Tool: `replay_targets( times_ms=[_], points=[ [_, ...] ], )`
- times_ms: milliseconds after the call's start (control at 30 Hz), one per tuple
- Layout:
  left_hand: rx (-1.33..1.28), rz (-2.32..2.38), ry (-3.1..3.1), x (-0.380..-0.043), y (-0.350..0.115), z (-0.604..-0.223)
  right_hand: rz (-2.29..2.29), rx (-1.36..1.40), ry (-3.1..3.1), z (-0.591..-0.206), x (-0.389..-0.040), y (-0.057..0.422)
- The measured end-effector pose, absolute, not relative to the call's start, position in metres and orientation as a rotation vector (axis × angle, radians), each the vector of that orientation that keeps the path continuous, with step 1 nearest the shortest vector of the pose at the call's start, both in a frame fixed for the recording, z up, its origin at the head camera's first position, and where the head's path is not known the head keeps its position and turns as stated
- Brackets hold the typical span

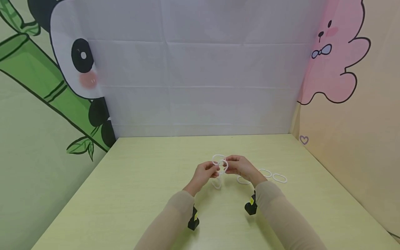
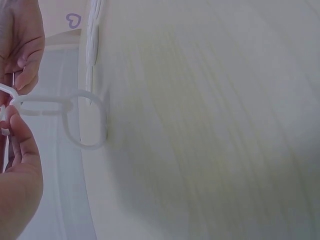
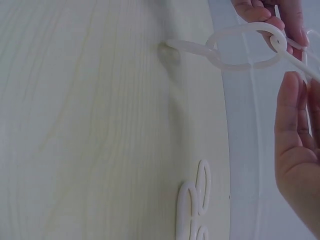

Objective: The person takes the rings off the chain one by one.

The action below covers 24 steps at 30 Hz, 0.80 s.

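White oval chain links, joined into a short chain, are held up over the table between two hands. In the head view the left hand [image 1: 203, 173] pinches the chain where links meet. Opposite it, the right hand [image 1: 242, 167] holds the edge of an upper link [image 1: 227, 167] between thumb and fingers. Another link [image 1: 218, 155] stands above the fingertips. Below the left hand, a link [image 3: 235, 66] hangs with a lower link [image 3: 192, 47] hooked through it, reaching down close to the tabletop. Fingers hide part of the joint.
Loose white links lie on the pale wooden table [image 1: 140, 194] by the right forearm: one link [image 1: 243, 182] near the wrist, others [image 1: 279, 181] further right. A white sheet [image 1: 200, 69] hangs behind the table. Black wrist devices [image 1: 251, 207] hang below both sleeves.
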<state>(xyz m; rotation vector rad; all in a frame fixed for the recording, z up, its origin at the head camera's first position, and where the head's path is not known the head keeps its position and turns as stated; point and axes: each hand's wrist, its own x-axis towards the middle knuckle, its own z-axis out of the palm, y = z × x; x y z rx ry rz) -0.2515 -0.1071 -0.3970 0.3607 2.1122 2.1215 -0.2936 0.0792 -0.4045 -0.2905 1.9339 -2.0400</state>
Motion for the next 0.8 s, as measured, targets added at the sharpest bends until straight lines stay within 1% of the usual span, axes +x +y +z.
replay_targets(
  times_ms=[567,800],
  points=[
    [0.371,2.101,2.182,-0.252,-0.106,-0.397,-2.028,-0.322,1.940,-0.405,-0.295,0.079],
    [0.366,2.079,2.174,-0.271,-0.104,-0.420,-2.033,-0.304,1.993,-0.401,-0.292,0.080]
  ],
)
